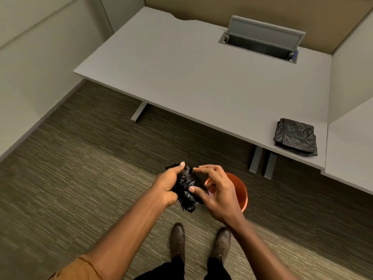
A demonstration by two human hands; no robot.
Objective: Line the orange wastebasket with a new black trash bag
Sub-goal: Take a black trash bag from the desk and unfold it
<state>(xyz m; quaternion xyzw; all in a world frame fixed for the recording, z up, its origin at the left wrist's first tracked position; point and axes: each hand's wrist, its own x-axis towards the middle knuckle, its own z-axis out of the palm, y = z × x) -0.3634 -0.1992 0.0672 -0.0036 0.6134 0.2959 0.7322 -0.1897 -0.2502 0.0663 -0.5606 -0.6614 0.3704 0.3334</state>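
Observation:
A crumpled black trash bag (186, 188) is bunched between both hands above the carpet. My left hand (168, 184) grips its left side, thumb on top. My right hand (217, 190) pinches its right edge with thumb and fingertips, the other fingers spread. The orange wastebasket (241, 190) stands on the floor just behind and under my right hand, which hides most of it; only its right rim and wall show. A folded stack of black bags (295, 137) lies on the desk near the right front edge.
A grey desk (181, 77) spans the back, with an open cable hatch (262, 39) and metal legs (261, 164). Partition walls stand left and right. My two brown shoes (199, 242) stand on the striped carpet below the hands.

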